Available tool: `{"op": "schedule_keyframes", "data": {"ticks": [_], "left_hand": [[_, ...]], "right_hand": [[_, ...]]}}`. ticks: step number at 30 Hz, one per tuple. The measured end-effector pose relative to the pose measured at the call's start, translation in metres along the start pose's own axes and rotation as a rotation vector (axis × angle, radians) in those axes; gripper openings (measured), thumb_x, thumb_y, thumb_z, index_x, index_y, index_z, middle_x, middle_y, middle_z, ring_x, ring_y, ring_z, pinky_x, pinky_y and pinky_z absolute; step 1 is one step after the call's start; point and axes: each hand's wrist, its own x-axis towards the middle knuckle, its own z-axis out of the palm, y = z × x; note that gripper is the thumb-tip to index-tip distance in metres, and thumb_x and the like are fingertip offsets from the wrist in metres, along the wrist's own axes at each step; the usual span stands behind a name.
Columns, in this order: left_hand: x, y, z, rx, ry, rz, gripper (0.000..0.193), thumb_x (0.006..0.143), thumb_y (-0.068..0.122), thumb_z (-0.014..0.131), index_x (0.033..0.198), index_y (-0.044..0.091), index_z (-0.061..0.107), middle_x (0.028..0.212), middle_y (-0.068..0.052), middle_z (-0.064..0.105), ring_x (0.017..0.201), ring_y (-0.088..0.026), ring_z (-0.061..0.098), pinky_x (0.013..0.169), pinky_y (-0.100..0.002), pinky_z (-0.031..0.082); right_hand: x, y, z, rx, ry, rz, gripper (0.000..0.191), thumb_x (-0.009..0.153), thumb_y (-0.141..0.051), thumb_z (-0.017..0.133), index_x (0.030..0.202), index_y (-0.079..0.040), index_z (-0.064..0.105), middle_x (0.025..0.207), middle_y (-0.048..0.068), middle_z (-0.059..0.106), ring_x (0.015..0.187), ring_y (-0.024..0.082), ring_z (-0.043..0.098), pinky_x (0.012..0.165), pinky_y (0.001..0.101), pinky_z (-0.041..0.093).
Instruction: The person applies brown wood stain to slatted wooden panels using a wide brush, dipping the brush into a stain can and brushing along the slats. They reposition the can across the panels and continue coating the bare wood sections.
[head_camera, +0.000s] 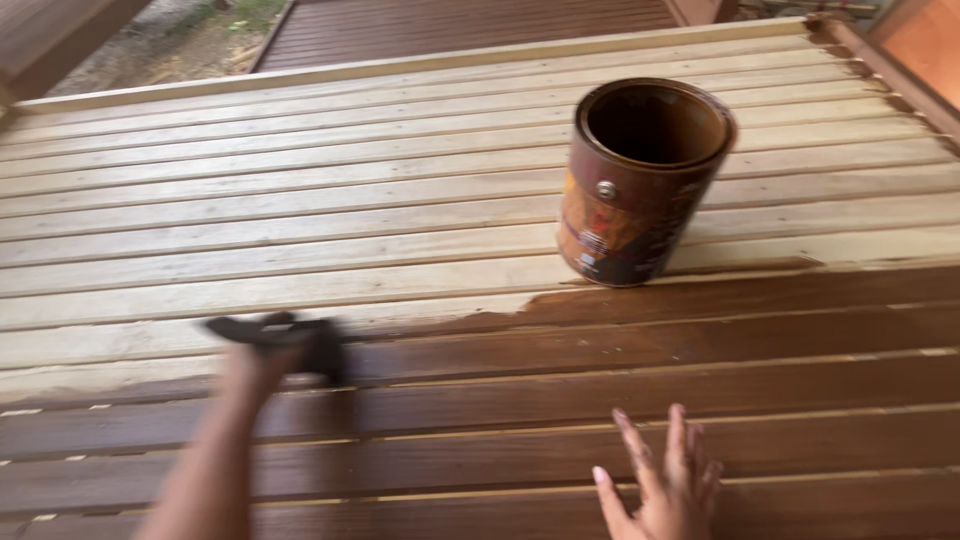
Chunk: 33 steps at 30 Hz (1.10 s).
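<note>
Wooden slats made up the surface, dark brown and wet-looking near the person and pale farther away. Closest, the right hand was open, fingers spread, just over the dark slats and holding nothing. A bit farther, the left hand was blurry but closed around a dark brush that touched the slats where the dark part met the pale part. Farther back, an open brown stain can stood on the pale wood at the stain's edge.
</note>
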Motion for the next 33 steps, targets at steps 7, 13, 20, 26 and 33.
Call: {"op": "schedule_keyframes", "data": {"ticks": [7,13,20,26,33], "left_hand": [[0.005,0.045,0.020,0.509,0.069,-0.019,0.029,0.097,0.020,0.058,0.123,0.012,0.071,0.105,-0.019,0.076,0.097,-0.037,0.073,0.084,-0.050,0.057],[-0.068,0.230,0.180,0.473,-0.141,0.246,0.014,0.091,0.012,0.063,0.088,0.014,0.077,0.085,-0.011,0.075,0.077,-0.028,0.076,0.062,-0.041,0.062],[-0.086,0.291,0.196,-0.150,-0.383,0.149,0.037,0.088,0.043,0.076,0.103,0.009,0.075,0.101,-0.018,0.075,0.096,-0.033,0.072,0.083,-0.044,0.058],[-0.008,0.045,0.082,-0.222,-0.262,-0.198,0.056,0.084,0.027,0.080,0.137,0.017,0.066,0.117,-0.015,0.077,0.101,-0.023,0.075,0.085,-0.035,0.062],[-0.019,-0.042,0.010,-0.767,-0.178,-0.293,0.037,0.091,0.015,0.071,0.125,0.002,0.068,0.117,-0.020,0.076,0.102,-0.022,0.075,0.088,-0.033,0.062]], "right_hand": [[0.001,-0.004,-0.005,0.034,-0.037,-0.008,0.081,0.074,-0.051,0.071,0.150,-0.045,0.042,0.167,0.024,0.012,0.147,0.056,0.012,0.102,0.0842,0.013],[-0.001,-0.005,-0.008,0.065,-0.016,0.003,0.075,0.073,-0.046,0.073,0.145,-0.041,0.051,0.167,0.021,0.017,0.146,0.055,0.013,0.102,0.0842,0.013],[-0.002,-0.012,-0.017,0.057,0.006,0.022,0.068,0.076,-0.043,0.073,0.141,-0.037,0.056,0.162,0.018,0.020,0.147,0.054,0.014,0.106,0.0818,0.012],[-0.001,-0.018,-0.023,0.078,0.043,0.005,0.063,0.075,-0.038,0.076,0.135,-0.036,0.058,0.160,0.020,0.023,0.145,0.053,0.018,0.107,0.0807,0.014],[0.000,-0.023,-0.028,0.090,0.054,0.003,0.064,0.075,-0.036,0.076,0.137,-0.037,0.060,0.159,0.017,0.026,0.146,0.052,0.019,0.109,0.0783,0.014]]}}
